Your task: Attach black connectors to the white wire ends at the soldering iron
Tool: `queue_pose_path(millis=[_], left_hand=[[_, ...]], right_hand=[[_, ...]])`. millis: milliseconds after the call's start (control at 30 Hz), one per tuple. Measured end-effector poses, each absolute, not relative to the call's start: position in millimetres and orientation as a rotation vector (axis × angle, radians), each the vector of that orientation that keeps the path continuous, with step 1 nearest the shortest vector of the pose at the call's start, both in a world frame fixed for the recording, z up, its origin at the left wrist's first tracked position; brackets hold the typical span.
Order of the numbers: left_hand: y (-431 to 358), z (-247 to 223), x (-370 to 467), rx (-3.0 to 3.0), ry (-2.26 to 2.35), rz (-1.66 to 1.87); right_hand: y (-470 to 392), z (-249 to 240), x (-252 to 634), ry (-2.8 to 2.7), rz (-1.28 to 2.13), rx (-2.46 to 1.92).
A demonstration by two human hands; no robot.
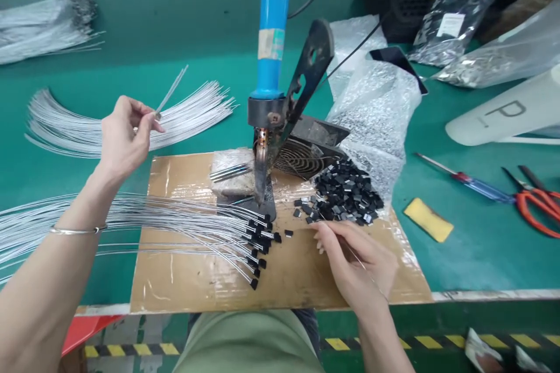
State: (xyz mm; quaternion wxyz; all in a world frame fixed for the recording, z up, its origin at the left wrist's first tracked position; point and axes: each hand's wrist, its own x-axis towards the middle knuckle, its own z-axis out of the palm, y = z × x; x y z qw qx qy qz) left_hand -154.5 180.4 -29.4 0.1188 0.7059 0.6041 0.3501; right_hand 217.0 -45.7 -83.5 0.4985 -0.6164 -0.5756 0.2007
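Note:
My left hand (131, 131) pinches a few thin white wires (172, 88) above a fanned bundle of white wires (196, 113) at the left. At the lower edge of the black chip pile (347, 189), my right hand (350, 256) has its fingertips closed around a thin solder-like strand (361, 262); whether a chip is also in them is hidden. Between the hands, wires with black ends (258, 245) lie across the brown board (196, 291). Over the board's back part, a blue soldering iron (275, 6) hangs tip down, near a block with metal rods (230, 172).
A round-grilled fan (301, 157) stands behind the chips, beside bubble wrap (371, 122). To the right lie a yellow sponge (427, 220), a screwdriver (468, 180), red-handled scissors (538, 210) and a white cylinder (507, 108). Another wire bundle (44, 23) is at the back left.

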Motion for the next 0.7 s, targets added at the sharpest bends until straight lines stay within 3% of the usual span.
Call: queue_pose_path(millis=[400, 700], left_hand=[[120, 28, -129, 1.924, 1.618, 1.236], [158, -5, -119, 1.744, 1.639, 1.257]], right_hand=[[-47, -85, 217, -1.340, 0.485, -1.547], [-49, -84, 215, -1.346, 0.448, -1.529]])
